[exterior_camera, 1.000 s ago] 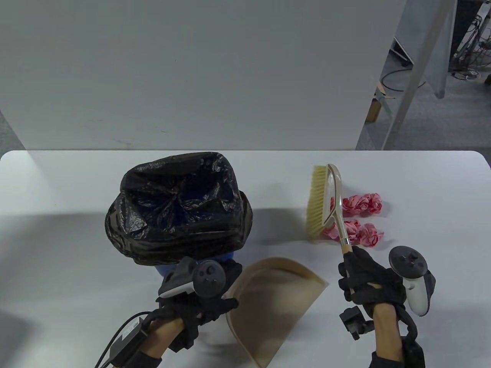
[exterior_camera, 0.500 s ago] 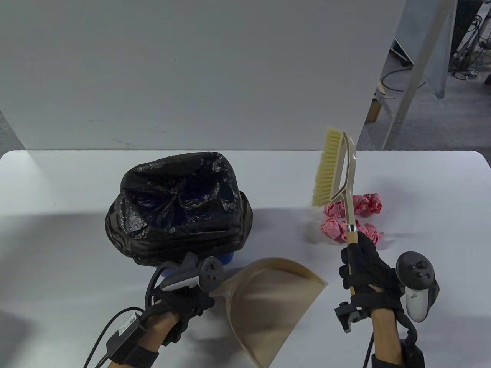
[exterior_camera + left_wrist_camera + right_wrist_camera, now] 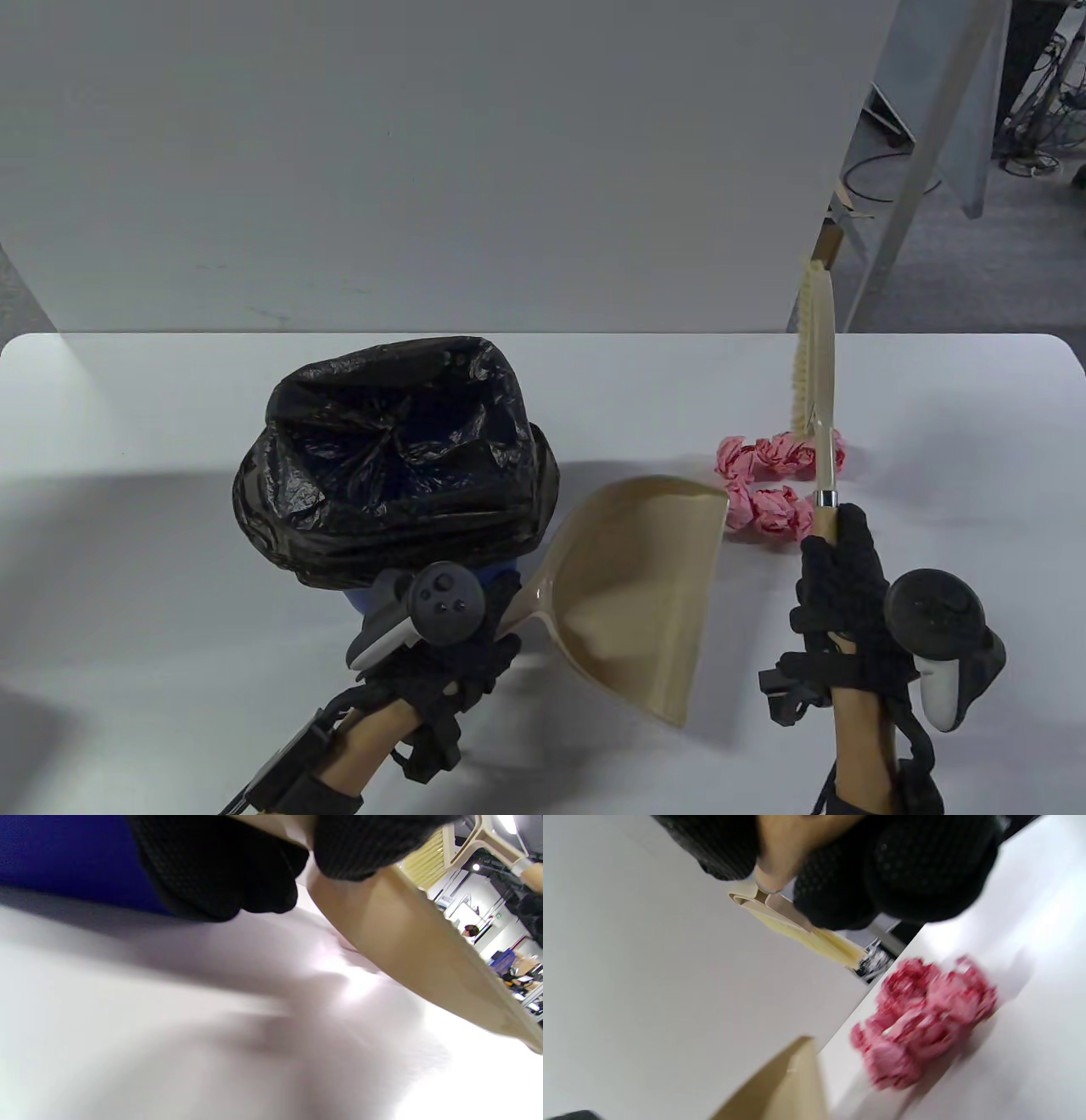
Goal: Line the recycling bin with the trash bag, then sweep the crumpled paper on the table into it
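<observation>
- One white table (image 3: 127, 526) carries everything;
- recycling bin (image 3: 399, 458), lined with the black trash bag (image 3: 280, 501), sits left of centre;
- left hand (image 3: 441, 671) grips the tan dustpan (image 3: 636, 586), raised beside the bin;
- right hand (image 3: 844, 586) clutches the brush (image 3: 816, 356) upright;
- pink crumpled paper (image 3: 768, 480) lies toward the right edge, near the dustpan's lip.

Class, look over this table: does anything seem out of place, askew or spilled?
Only the pink paper balls lie loose on the table, as expected. The black bag is bunched unevenly over the bin's rim. Nothing is spilled or damaged.
</observation>
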